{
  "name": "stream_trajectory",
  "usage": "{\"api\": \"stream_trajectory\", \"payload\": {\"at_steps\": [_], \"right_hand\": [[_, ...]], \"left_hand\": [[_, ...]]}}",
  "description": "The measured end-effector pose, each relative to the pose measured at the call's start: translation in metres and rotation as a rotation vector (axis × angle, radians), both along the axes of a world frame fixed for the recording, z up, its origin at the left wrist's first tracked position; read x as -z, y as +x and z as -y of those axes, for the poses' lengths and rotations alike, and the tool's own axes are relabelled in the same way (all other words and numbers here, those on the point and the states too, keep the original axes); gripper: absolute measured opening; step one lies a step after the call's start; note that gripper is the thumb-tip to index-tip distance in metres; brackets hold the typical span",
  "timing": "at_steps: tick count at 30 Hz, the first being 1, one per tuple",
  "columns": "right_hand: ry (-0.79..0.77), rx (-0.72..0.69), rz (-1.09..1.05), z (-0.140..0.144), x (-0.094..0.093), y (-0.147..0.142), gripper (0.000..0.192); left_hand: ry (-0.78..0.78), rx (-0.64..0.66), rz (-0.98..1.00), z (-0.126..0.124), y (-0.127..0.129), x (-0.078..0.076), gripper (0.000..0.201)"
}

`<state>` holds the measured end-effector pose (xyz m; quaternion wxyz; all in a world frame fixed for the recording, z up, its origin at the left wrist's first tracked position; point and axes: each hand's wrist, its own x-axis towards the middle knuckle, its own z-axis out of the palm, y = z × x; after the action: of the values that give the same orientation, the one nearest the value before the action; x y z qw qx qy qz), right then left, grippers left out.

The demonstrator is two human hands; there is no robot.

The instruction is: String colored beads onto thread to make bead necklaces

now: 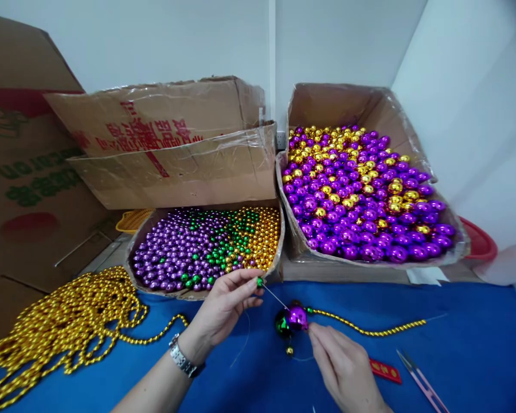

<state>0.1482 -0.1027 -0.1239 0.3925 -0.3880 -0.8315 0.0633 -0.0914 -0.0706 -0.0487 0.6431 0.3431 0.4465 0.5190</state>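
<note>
My left hand (230, 304), with a metal-band watch (181, 357) on the wrist, pinches a small green bead (260, 282) between thumb and fingertips. From that bead a thin straight line, a needle or taut thread, runs down to a large shiny purple bead (298, 317). My right hand (341, 358) holds the purple bead at its right side with fingers closed. Beside it hangs a large dark green bead (282, 324), with a small gold bead (289, 350) below. A string of gold beads (370, 331) extends rightward from this cluster over the blue cloth.
A carton of small purple, green and gold beads (206, 246) stands behind my left hand. Another box holds larger purple and gold beads (352, 195). Piled gold bead strands (73, 321) lie left. Pink-handled tweezers (421, 381) and a red tag (386, 371) lie right.
</note>
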Motion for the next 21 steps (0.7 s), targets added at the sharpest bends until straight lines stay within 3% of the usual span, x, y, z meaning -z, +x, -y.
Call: {"api": "stream_trajectory", "payload": {"at_steps": [4, 6, 10, 14, 17, 21], "right_hand": [[0.069, 0.072, 0.053, -0.001, 0.0, -0.001, 0.024], [0.002, 0.059, -0.014, -0.002, -0.002, -0.002, 0.024], [-0.252, 0.014, -0.225, -0.004, -0.009, -0.001, 0.028], [-0.27, 0.04, -0.33, -0.003, -0.013, 0.005, 0.028], [-0.274, 0.069, -0.383, -0.002, -0.012, 0.007, 0.029], [-0.321, 0.146, -0.429, -0.001, -0.008, 0.008, 0.032]], "left_hand": [[0.127, 0.003, -0.251, 0.001, 0.005, -0.006, 0.023], [0.194, 0.06, -0.325, -0.001, 0.01, -0.011, 0.027], [0.264, 0.095, -0.255, -0.015, 0.025, -0.024, 0.03], [0.374, 0.095, -0.325, -0.048, 0.046, -0.038, 0.026], [0.571, 0.13, -0.572, -0.083, 0.067, -0.047, 0.025], [0.956, 0.08, -1.2, -0.134, 0.096, -0.054, 0.024]]}}
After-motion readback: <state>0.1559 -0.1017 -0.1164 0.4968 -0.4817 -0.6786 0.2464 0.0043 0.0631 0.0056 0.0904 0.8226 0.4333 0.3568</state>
